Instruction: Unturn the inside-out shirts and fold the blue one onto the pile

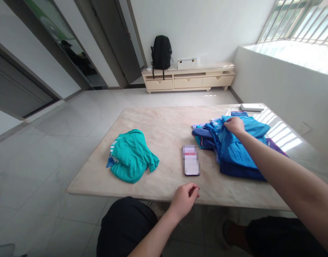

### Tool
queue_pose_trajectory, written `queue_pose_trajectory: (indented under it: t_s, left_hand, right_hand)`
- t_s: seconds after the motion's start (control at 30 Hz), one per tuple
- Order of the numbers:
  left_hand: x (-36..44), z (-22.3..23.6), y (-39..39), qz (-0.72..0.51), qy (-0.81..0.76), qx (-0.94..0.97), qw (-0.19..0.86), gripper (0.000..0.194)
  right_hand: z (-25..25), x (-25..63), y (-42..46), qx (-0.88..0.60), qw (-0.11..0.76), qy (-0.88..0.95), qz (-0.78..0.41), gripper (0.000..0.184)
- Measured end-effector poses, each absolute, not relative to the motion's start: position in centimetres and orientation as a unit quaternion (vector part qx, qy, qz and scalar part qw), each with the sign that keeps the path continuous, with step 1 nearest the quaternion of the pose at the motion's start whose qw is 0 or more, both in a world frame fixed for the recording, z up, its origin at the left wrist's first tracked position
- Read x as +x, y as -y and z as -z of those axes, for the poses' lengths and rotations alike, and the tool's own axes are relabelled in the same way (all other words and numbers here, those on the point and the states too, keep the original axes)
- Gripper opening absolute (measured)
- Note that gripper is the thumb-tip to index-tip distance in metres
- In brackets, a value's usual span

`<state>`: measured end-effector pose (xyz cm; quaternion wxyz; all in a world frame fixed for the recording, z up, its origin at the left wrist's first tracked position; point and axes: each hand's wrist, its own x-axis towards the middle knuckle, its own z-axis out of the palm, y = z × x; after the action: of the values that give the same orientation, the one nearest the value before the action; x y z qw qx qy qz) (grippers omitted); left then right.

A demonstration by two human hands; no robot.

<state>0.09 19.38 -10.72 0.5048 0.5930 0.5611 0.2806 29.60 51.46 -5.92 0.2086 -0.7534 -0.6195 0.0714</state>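
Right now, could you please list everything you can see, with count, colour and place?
Table: one, pale marble, centre.
Teal shirt: one, crumpled, table's left part.
Blue clothes: one pile, blue with purple, table's right part.
Phone: one, screen blurred, between shirt and pile.
White box: one, flat, table's far right corner.
Cabinet: one, cream, far wall.
Backpack: one, black, on cabinet.
White case: one, on cabinet.
Left hand: loosely curled, empty, at near table edge.
Right hand: grip on blue clothes.
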Motion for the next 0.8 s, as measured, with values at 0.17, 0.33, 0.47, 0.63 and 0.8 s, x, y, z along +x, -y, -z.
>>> queue_pose_trajectory:
  t_s: [0.17,0.33,0.47,0.63,0.8]
  left_hand:
    - [0.1,10.4,-19.4,-0.279,-0.556,0.597,0.507,0.026]
    - [0.0,10.3,-19.4,-0.279,-0.546,0.609,0.503,0.026]
    - [0.0,10.6,-19.5,-0.276,-0.544,0.617,0.498,0.027]
    - [0.0,11.3,-19.8,-0.273,-0.545,0.628,0.485,0.028]
    - [-0.1,11.9,-20.3,-0.263,-0.547,0.623,0.494,0.030]
  right_hand:
    - [6.5,28.6,-51.7,-0.728,0.224,0.645,-0.062,0.038]
    - [8.0,28.8,-49.3,-0.697,0.215,0.683,-0.040,0.056]
    - [9.7,32.0,-46.4,-0.689,0.189,0.699,-0.010,0.062]
    - [12.4,35.6,-42.5,-0.676,0.109,0.728,-0.025,0.064]
    - [14.2,35.5,-38.4,-0.688,0.100,0.719,0.016,0.064]
